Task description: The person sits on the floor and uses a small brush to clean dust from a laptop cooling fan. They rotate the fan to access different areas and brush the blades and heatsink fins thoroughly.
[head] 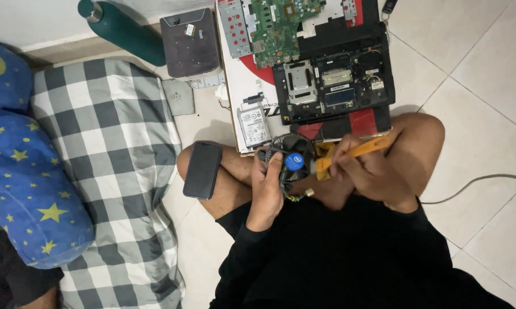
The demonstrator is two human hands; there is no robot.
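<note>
I sit cross-legged on the floor. My left hand (268, 184) grips a round black cooling fan (292, 153) with a blue centre sticker, held over my lap. My right hand (365, 169) is closed on an orange-handled tool (358, 151), its yellow tip touching the fan's right side. Thin coloured wires hang from the fan beneath my left fingers.
An opened black laptop base (333, 81) and a green circuit board (278, 23) lie on a red-and-white box ahead. A silver hard drive (253, 127) rests at its near corner. A black phone (202, 170) lies on my left knee. Checked bedding (115, 149), a starry pillow (23, 183), a green bottle (126, 31).
</note>
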